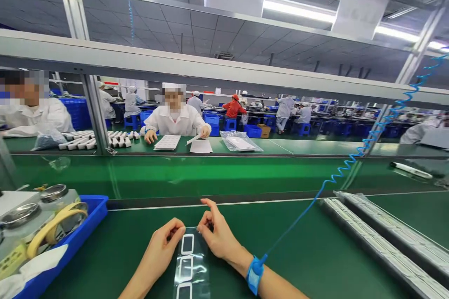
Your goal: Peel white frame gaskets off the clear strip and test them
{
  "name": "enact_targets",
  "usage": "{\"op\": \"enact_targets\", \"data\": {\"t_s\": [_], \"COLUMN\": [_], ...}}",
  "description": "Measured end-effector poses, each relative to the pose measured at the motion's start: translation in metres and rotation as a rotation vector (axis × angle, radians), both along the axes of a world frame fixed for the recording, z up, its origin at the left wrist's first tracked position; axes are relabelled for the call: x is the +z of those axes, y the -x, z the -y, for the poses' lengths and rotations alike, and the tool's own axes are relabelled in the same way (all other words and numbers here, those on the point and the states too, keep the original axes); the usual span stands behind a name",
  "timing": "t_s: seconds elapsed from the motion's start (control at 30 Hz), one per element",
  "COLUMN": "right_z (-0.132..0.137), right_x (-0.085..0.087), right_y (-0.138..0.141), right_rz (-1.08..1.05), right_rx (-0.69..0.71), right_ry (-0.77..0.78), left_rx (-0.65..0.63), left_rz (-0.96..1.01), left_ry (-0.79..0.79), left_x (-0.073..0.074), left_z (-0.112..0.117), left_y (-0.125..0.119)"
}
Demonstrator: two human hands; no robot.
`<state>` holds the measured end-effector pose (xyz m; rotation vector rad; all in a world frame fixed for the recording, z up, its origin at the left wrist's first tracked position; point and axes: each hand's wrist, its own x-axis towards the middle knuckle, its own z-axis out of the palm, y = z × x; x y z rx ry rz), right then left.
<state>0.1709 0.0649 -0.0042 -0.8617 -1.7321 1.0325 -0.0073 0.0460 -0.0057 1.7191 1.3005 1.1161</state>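
Note:
A clear plastic strip [200,261] bearing white rectangular frames [187,244] lies in front of me on the green table [140,224]. My left hand [162,245] pinches the strip's far left corner between thumb and forefinger. On the far right corner, my right hand [216,232] grips the same strip with thumb and curled fingers, its forefinger stretched out forward. A blue wrist strap [255,274] circles my right wrist, and a coiled blue cord [324,184] runs from it up to the right. The strip's near end runs out of view at the bottom.
At left stands a blue tray [93,217] with metal-lidded jars [56,193] and a yellow tape roll [52,231]. Long grey trays [382,247] lie at right. Beyond the green conveyor belt [210,175], a co-worker in white [175,119] handles paper sheets [201,145].

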Motion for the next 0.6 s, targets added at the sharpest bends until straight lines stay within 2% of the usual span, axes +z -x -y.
{"op": "enact_targets", "data": {"t_s": [0.23, 0.4, 0.5, 0.57, 0.6], "right_z": [-0.003, -0.006, -0.006, -0.007, -0.009], "right_x": [-0.004, -0.005, -0.003, -0.002, -0.001], "right_y": [0.0, 0.0, 0.0, 0.0, 0.0], "right_rz": [-0.034, 0.01, 0.07, 0.115, 0.14], "right_rx": [0.012, -0.041, -0.068, -0.082, -0.087], "right_ry": [0.029, -0.004, 0.0, 0.017, 0.024], "left_rx": [0.029, 0.04, 0.048, 0.059, 0.115], "left_rz": [-0.063, -0.091, -0.117, -0.144, -0.153], "left_ry": [-0.018, -0.042, -0.021, 0.001, -0.026], "left_x": [-0.001, 0.001, -0.008, -0.021, -0.028], "left_z": [-0.001, -0.002, -0.005, -0.011, -0.016], "left_y": [0.002, 0.002, 0.006, 0.011, 0.014]}}
